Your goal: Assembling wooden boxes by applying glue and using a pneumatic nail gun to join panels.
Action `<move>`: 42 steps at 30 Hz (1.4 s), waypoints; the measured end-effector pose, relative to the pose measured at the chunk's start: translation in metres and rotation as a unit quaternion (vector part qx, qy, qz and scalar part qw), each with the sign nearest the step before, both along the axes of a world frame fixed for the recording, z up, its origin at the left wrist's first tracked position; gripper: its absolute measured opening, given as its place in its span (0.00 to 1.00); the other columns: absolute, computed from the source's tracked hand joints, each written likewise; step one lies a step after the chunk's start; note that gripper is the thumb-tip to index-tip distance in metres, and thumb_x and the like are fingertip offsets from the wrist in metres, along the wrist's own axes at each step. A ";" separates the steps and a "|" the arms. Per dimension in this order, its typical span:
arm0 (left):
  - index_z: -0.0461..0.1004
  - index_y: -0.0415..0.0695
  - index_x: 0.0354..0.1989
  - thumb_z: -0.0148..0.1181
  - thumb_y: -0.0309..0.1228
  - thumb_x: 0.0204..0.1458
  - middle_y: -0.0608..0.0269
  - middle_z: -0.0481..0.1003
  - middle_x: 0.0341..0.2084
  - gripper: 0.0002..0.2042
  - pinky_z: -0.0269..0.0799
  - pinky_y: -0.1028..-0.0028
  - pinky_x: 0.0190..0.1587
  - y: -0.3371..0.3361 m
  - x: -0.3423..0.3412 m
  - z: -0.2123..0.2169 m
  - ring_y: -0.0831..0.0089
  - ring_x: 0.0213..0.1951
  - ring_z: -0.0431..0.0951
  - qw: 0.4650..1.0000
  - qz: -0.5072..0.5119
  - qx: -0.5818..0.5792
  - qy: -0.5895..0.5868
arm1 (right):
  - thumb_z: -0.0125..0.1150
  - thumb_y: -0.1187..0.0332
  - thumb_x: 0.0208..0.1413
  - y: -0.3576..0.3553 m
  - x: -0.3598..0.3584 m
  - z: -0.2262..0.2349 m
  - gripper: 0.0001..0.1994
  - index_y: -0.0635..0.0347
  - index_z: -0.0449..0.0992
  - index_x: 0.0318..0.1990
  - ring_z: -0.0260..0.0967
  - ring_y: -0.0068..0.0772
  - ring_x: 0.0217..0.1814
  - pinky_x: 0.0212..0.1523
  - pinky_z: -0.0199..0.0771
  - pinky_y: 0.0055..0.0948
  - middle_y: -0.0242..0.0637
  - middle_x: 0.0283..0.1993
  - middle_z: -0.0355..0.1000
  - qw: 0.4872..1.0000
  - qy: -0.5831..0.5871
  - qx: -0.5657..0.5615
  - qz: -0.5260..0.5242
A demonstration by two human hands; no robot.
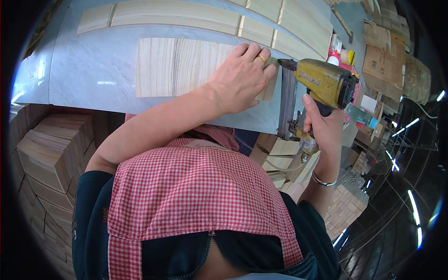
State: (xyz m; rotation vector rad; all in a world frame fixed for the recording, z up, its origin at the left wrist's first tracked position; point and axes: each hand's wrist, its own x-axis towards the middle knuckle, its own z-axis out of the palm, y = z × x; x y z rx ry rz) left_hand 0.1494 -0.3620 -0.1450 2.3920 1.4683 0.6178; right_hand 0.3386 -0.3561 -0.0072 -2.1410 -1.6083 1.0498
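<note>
A pale wooden board [175,67] with straight grain lies flat on the grey-blue worktable, near its front edge. My left hand [242,77] reaches across the board's right part, fingers bent at the far edge and thumb by the near edge, gripping it. Beside the board's right end, my right hand [324,123] is wrapped round the handle of a yellow and black pneumatic nail gun [322,79]. The gun's dark nose points left, close to my left fingers and the board's end. Whether the nose touches the wood, I cannot tell.
Long jointed wooden strips [177,17] lie along the far side of the worktable [93,74]. Stacked wood blocks [46,147] stand below at left. Cardboard boxes [383,60], a bottle [366,117] and more wood pieces [347,205] are at right.
</note>
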 end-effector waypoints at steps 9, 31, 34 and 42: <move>0.71 0.44 0.47 0.75 0.46 0.38 0.49 0.67 0.55 0.30 0.60 0.61 0.62 0.001 -0.001 0.001 0.57 0.55 0.65 1.000 -0.006 -0.013 0.001 | 0.70 0.66 0.58 0.009 -0.003 0.008 0.12 0.67 0.77 0.40 0.61 0.18 0.14 0.15 0.62 0.18 0.31 0.22 0.71 0.999 -0.020 -0.021 0.014; 0.74 0.43 0.43 0.72 0.42 0.40 0.53 0.72 0.46 0.24 0.60 0.64 0.57 0.002 0.000 0.001 0.60 0.49 0.66 1.000 -0.002 0.026 -0.013 | 0.68 0.69 0.58 0.008 0.002 0.010 0.11 0.67 0.77 0.42 0.61 0.18 0.14 0.14 0.62 0.19 0.30 0.23 0.71 0.999 -0.015 -0.029 0.015; 0.73 0.42 0.45 0.73 0.43 0.40 0.51 0.71 0.48 0.26 0.60 0.63 0.59 0.003 0.000 0.001 0.58 0.50 0.67 0.999 -0.006 0.041 -0.034 | 0.67 0.69 0.58 0.006 0.002 0.007 0.09 0.66 0.77 0.40 0.61 0.19 0.13 0.14 0.62 0.20 0.29 0.20 0.70 1.000 -0.018 -0.015 0.014; 0.70 0.42 0.45 0.75 0.46 0.37 0.48 0.67 0.56 0.30 0.58 0.58 0.65 0.001 0.007 0.000 0.54 0.58 0.64 0.999 -0.005 -0.001 -0.035 | 0.68 0.65 0.58 -0.004 0.010 -0.003 0.12 0.68 0.79 0.38 0.63 0.21 0.12 0.14 0.62 0.22 0.32 0.20 0.72 1.000 -0.006 -0.030 0.002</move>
